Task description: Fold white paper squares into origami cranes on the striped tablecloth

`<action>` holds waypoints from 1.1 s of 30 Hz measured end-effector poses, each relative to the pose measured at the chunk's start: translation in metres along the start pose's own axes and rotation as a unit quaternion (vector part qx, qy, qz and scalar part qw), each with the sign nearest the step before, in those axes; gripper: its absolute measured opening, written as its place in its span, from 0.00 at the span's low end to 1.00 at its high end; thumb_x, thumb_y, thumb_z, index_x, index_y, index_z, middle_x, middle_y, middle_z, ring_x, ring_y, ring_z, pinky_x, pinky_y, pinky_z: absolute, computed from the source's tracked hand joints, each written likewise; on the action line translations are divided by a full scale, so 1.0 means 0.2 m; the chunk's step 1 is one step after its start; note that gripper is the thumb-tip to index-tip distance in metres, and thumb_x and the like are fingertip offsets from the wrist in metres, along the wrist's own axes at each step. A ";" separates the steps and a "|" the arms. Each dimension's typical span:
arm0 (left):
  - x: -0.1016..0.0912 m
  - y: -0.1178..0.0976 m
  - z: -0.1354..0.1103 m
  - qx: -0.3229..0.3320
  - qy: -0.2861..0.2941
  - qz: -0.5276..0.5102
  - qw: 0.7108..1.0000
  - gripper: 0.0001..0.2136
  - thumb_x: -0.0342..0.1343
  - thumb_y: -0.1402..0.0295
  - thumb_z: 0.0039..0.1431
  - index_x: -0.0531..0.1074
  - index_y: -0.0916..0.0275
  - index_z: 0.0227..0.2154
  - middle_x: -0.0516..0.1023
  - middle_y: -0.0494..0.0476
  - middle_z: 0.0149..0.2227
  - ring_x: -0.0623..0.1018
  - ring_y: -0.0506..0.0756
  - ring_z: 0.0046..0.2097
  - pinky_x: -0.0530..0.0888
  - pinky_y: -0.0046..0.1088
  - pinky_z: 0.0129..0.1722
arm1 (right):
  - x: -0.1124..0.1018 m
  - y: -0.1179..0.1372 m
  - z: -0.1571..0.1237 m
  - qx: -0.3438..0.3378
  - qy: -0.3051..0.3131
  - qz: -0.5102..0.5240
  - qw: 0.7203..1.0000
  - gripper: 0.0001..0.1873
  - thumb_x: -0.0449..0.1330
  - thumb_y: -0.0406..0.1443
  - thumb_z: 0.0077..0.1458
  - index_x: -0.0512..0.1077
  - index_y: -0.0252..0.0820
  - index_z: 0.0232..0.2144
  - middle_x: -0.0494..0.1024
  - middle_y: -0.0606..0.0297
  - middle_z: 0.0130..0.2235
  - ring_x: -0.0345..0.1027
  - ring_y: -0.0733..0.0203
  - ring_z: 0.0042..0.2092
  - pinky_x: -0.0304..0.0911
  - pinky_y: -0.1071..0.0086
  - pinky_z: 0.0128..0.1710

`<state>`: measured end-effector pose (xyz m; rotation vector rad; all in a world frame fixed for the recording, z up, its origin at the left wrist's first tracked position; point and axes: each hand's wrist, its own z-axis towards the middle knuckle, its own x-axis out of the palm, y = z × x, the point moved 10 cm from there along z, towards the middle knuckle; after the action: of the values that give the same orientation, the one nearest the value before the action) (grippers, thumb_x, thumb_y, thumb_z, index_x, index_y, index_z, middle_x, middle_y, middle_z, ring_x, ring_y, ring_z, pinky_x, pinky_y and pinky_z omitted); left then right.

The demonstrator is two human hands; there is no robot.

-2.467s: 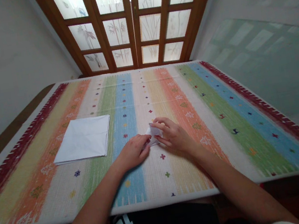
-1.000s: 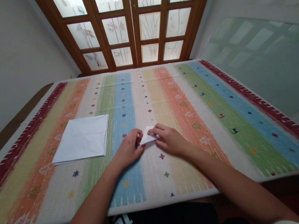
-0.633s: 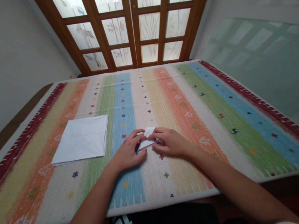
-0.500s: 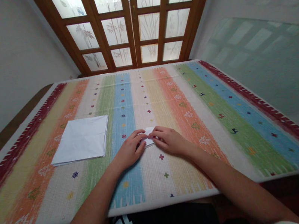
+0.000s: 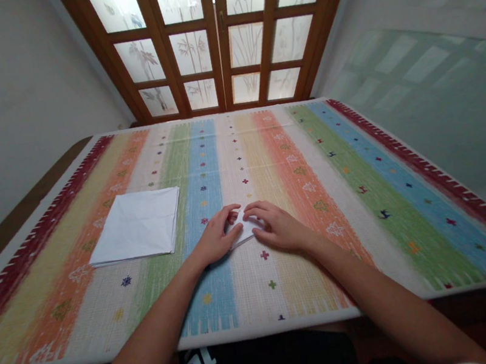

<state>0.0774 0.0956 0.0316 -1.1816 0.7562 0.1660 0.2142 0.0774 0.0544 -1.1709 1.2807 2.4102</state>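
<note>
The small folded white paper (image 5: pixel 242 232) lies flat on the striped tablecloth (image 5: pixel 360 163), about midway between the table's left and right edges and closer to its near edge than its far one, on the pale stripe just beside the blue one; most of it is hidden by fingers, so its fold cannot be made out. The left hand (image 5: pixel 214 243) closes on the paper's left side, forefinger curled over the far edge and thumb at the near edge; the right hand (image 5: pixel 279 229) does the same on the right side, its fingers bent and pressed down on the sheet; the two sets of fingertips nearly meet above the paper. Both forearms reach in from the near edge. A stack of white paper sheets (image 5: pixel 136 224) rests squared toward the table's left edge, apart from the left hand. Beyond the far edge stand wooden doors with frosted glass panes (image 5: pixel 207 46).
</note>
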 end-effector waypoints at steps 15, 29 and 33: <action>0.01 -0.01 0.01 0.044 -0.027 0.112 0.992 0.13 0.53 0.72 0.71 0.81 0.60 0.52 0.77 0.63 0.55 0.77 0.61 0.57 0.73 0.48 0.62 | 0.02 0.00 0.00 -0.011 0.035 -0.023 0.999 0.12 0.65 0.30 0.62 0.82 0.46 0.46 0.81 0.55 0.57 0.73 0.49 0.56 0.68 0.49 0.59; -0.01 -0.04 -0.06 0.052 0.039 0.156 0.986 0.15 0.57 0.67 0.70 0.74 0.60 0.57 0.76 0.65 0.59 0.73 0.65 0.62 0.70 0.53 0.65 | 0.02 -0.04 -0.01 0.001 0.014 -0.029 0.999 0.07 0.65 0.30 0.65 0.82 0.45 0.41 0.80 0.54 0.56 0.74 0.50 0.57 0.69 0.50 0.61; -0.06 -0.05 -0.07 0.061 0.053 0.124 0.989 0.15 0.60 0.69 0.67 0.76 0.59 0.55 0.77 0.62 0.57 0.74 0.66 0.60 0.70 0.51 0.66 | 0.02 -0.03 -0.01 0.001 0.017 -0.029 0.999 0.07 0.64 0.30 0.65 0.81 0.44 0.41 0.80 0.53 0.56 0.74 0.48 0.57 0.69 0.48 0.60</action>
<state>0.0679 0.0820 0.0447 -0.9846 0.9939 0.2601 0.2164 0.0791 0.0468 -1.2371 1.2419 2.3575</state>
